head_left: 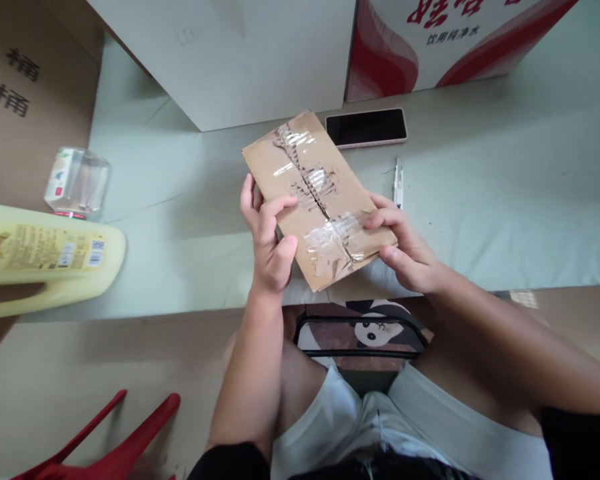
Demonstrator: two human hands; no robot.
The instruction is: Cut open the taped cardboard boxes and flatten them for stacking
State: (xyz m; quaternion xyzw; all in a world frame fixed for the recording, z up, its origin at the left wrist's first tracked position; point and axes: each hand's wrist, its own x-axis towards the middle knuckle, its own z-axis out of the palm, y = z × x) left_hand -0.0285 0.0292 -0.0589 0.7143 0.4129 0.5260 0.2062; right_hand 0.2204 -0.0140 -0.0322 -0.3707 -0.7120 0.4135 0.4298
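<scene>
Between my two hands is a flat brown cardboard box (300,230), tilted, with clear tape and a torn seam running down its top face. My left hand (273,237) grips its left edge, thumb and index finger on the top. At the lower right corner my right hand (403,243) holds it, fingers over the edge. Just beyond the box lies a phone (367,128) with a dark screen. A small white utility knife (398,185) rests on the table close to my right hand.
A white box (270,60) and a red-and-white carton (430,47) stand at the back of the green-covered table (505,200). To the left are a clear bottle (83,180), a yellow jug (80,257) and a large brown carton (35,127). A red stool (120,440) is at lower left.
</scene>
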